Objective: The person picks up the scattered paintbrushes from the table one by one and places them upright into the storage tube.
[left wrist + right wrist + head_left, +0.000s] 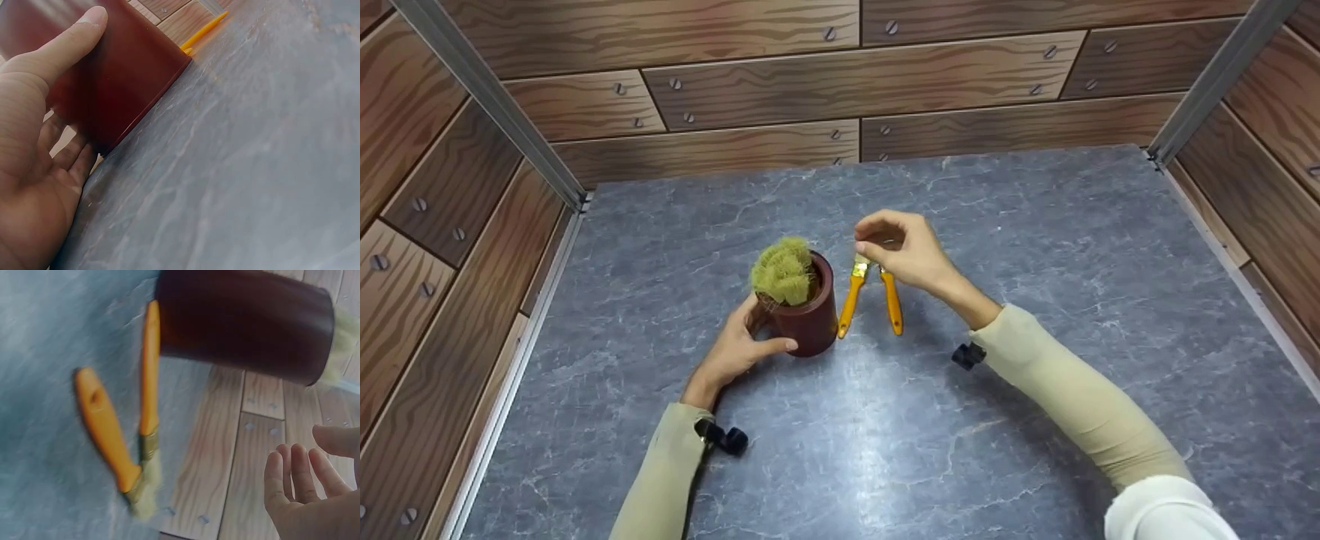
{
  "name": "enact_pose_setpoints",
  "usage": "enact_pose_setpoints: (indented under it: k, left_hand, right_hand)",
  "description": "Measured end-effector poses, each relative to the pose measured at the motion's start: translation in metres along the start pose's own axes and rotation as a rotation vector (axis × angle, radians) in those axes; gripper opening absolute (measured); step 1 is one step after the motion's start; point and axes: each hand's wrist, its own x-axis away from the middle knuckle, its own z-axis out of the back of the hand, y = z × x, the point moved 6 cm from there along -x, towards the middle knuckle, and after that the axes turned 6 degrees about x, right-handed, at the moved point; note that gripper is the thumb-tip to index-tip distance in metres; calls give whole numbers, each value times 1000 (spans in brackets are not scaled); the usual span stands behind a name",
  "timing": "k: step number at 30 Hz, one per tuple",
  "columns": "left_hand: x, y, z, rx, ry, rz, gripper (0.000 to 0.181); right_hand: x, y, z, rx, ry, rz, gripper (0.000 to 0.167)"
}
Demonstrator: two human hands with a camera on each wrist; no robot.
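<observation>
My left hand (pixel 735 346) holds the side of a dark red cylindrical pot (pixel 808 330), thumb across its front and fingers round the far side. The pot stands on the table, with a fluffy yellow-green plant (pixel 782 271) sticking out of its top. Just right of it lie two paintbrushes with orange handles: one brush (pixel 851 300) has its handle end beside the pot's base, the other brush (pixel 892 301) is further right. Their pale bristles lie close together in the right wrist view. Above the bristle ends hovers my right hand (pixel 913 251), fingers loosely bent, holding nothing.
The table (pixel 1035 225) has a grey marbled top. Wood-patterned panels (pixel 750 90) with printed screws rise at the back and both sides, joined by metal corner posts (pixel 487 90). A black wrist camera (pixel 724 436) sits on the left forearm.
</observation>
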Motion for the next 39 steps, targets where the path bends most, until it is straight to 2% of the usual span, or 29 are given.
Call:
enact_pose_setpoints:
  k: [7,14,22,32,39]
  left_hand:
    - [0,-1,0,16,-3,6,96]
    - [0,1,-1,32,-14,-11,92]
    - [0,2,-1,24,-20,-24,91]
    - [0,1,-2,11,-27,-24,93]
    - [0,0,0,2,-16,-21,93]
  right_hand:
    - [0,20,4,53,15,-17,21]
    - [2,34,5,98,13,-51,25]
    - [8,53,5,216,-3,-107,31]
    - [16,78,7,315,-81,-211,38]
    - [21,86,8,366,-101,-297,41]
